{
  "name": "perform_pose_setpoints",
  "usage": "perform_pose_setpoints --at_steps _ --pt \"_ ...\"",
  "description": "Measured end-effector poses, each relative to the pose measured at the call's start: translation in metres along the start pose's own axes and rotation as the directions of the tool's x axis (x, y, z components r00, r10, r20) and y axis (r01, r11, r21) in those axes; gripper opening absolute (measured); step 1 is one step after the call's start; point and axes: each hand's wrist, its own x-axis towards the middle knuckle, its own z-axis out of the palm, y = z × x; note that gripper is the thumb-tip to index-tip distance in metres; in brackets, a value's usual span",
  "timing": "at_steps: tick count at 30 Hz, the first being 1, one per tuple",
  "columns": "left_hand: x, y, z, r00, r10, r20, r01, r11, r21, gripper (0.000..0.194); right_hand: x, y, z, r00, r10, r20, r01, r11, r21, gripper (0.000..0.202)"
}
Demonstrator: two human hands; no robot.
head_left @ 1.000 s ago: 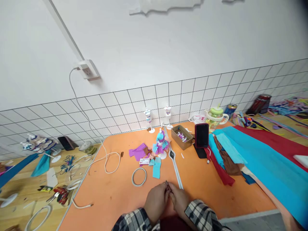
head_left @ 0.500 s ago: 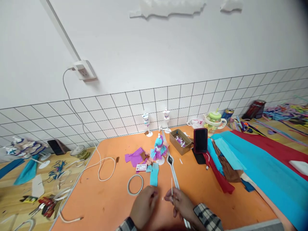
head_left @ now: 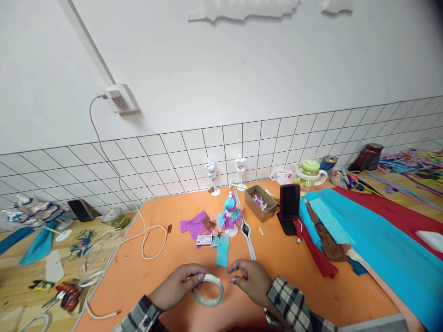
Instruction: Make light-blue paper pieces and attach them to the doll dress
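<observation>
My left hand [head_left: 180,283] pinches the upper left edge of a roll of white double-sided tape [head_left: 217,302], lifted with its ring facing me. To the right of the roll, my right hand [head_left: 252,280] has curled fingers pointing at it, apart from the tape. A tiny pale bit shows by its thumb tip, too small to name. Beyond the hands lies a light blue fabric strip [head_left: 222,255]. A small dress form [head_left: 230,213] in a blue and purple ruffled dress stands behind it, beside purple fabric [head_left: 195,224] and a small white box [head_left: 204,240].
An open cardboard box [head_left: 259,214] and a phone on a stand [head_left: 290,203] are at the back right. Blue cloth [head_left: 374,240] covers the right side. A white cable [head_left: 143,230] loops at left. Two more dress forms stand near the wall, one at left [head_left: 211,173].
My left hand has moved left and picked up the tape roll from the table, bringing it nearer me. The thin white strip upright in my right hand no longer shows.
</observation>
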Motion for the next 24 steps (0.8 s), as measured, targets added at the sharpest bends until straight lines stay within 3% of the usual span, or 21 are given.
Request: perform_pose_setpoints --at_steps 2,5,9,11,13,15,16,17,18,19,20,22,24 --pt "-0.002 0.025 -0.007 0.999 0.042 -0.034 -0.046 0.994 -0.101 0.041 0.006 -0.014 -0.004 0.997 0.017 0.076 -0.031 0.982 0.187 0.034" --pt "0.002 0.051 -0.016 0.985 0.114 -0.128 -0.13 0.984 -0.118 0.039 0.009 -0.033 -0.015 0.972 -0.052 0.228 -0.075 0.854 0.515 0.041" --pt "0.014 0.066 -0.024 0.932 0.223 -0.285 -0.249 0.967 -0.057 0.036 0.004 -0.054 -0.032 0.951 -0.113 0.288 -0.099 0.772 0.628 0.044" --pt "0.019 0.071 -0.025 0.891 0.276 -0.361 -0.294 0.956 0.003 0.035 0.005 -0.06 -0.038 0.97 -0.102 0.223 -0.066 0.765 0.64 0.043" --pt "0.021 0.076 -0.023 0.788 0.27 -0.553 -0.286 0.956 0.06 0.034 0.008 -0.063 -0.041 0.994 -0.072 0.08 0.007 0.784 0.62 0.041" --pt "0.021 0.083 -0.015 0.67 0.166 -0.724 -0.23 0.973 0.01 0.038 0.012 -0.063 -0.043 0.996 -0.052 -0.078 0.086 0.837 0.541 0.035" --pt "0.021 0.085 -0.009 0.659 0.084 -0.747 -0.211 0.974 -0.077 0.041 0.014 -0.063 -0.043 0.989 -0.061 -0.137 0.12 0.867 0.483 0.03" --pt "0.022 0.088 -0.002 0.727 0.02 -0.686 -0.206 0.96 -0.19 0.048 0.015 -0.063 -0.043 0.979 -0.085 -0.183 0.156 0.896 0.416 0.025" --pt "0.023 0.091 0.005 0.822 -0.009 -0.57 -0.207 0.927 -0.313 0.05 0.015 -0.062 -0.042 0.969 -0.122 -0.216 0.192 0.919 0.343 0.021" --pt "0.024 0.093 0.012 0.865 -0.018 -0.501 -0.229 0.875 -0.426 0.048 0.015 -0.062 -0.041 0.958 -0.165 -0.233 0.228 0.934 0.276 0.018" --pt "0.026 0.094 0.018 0.879 -0.004 -0.476 -0.269 0.821 -0.504 0.047 0.014 -0.062 -0.04 0.949 -0.202 -0.242 0.257 0.94 0.226 0.017" --pt "0.028 0.097 0.025 0.861 -0.017 -0.508 -0.321 0.757 -0.569 0.046 0.012 -0.062 -0.038 0.937 -0.227 -0.265 0.279 0.944 0.178 0.018" --pt "0.028 0.1 0.025 0.846 -0.05 -0.531 -0.316 0.755 -0.575 0.045 0.009 -0.065 -0.038 0.926 -0.193 -0.325 0.262 0.947 0.184 0.024"
